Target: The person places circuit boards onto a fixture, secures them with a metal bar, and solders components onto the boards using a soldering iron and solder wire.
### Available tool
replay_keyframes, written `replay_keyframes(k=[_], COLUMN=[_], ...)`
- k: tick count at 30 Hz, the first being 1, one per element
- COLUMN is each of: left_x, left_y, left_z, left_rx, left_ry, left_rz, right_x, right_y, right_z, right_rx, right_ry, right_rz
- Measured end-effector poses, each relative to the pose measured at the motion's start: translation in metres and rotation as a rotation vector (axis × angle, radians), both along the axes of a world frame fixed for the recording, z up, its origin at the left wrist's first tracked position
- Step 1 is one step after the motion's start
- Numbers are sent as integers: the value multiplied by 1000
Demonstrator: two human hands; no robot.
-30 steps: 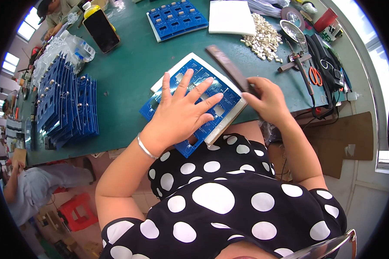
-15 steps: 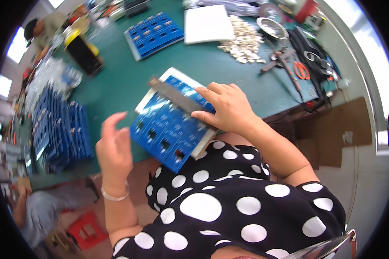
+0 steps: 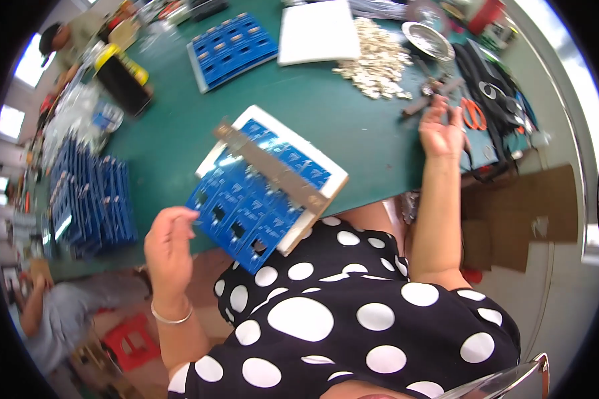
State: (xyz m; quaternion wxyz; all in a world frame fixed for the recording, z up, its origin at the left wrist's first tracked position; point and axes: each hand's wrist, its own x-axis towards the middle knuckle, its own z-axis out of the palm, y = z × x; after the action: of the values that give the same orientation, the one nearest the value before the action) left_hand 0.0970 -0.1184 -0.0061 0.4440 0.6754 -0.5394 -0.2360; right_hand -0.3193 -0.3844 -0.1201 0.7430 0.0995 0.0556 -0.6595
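A blue circuit board [image 3: 239, 206] lies slanted on a white-edged pad [image 3: 338, 181] at the table's near edge. Across the board rests a flat, worn metal bar [image 3: 273, 167], with no hand on it. My left hand [image 3: 171, 247] is beside the board's left corner, fingers loosely bent; contact with the board is unclear. On the right, my right hand [image 3: 442, 133] is turned palm up at the tool stand [image 3: 416, 106]. Its thumb and fingers close about the soldering iron [image 3: 469, 149], which the hand mostly hides.
Blue boards [image 3: 90, 196] stand stacked at left; another panel [image 3: 233, 50] lies at the back. Near a white pad [image 3: 318, 33] are a heap of small pale parts [image 3: 376, 60], a metal dish [image 3: 427, 41] and orange-handled scissors [image 3: 473, 114]. A black-and-yellow bottle [image 3: 123, 83] stands back left.
My right hand has left the metal bar and moved right to the soldering iron. The bar remains lying across the board. My left hand has shifted slightly down, its fingers closer together.
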Motion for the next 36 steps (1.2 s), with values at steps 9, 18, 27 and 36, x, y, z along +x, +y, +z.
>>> replay_keyframes(k=[9, 18, 27, 36], left_x=[-41, -52, -10, 24], left_y=[-5, -14, -6, -14], left_z=[-4, -11, -13, -27], left_rx=[-105, -243, -99, -66], left_ry=[-231, -78, -127, -345], left_rz=[-47, -197, -213, 182], right_x=[128, 196, 187, 177], right_y=[132, 159, 123, 90], right_z=[59, 75, 84, 118], right_rx=[-1032, -1504, -1627, -1394], right_ry=[1400, 1459, 1612, 1699], right_rz=[-246, -47, 240, 24])
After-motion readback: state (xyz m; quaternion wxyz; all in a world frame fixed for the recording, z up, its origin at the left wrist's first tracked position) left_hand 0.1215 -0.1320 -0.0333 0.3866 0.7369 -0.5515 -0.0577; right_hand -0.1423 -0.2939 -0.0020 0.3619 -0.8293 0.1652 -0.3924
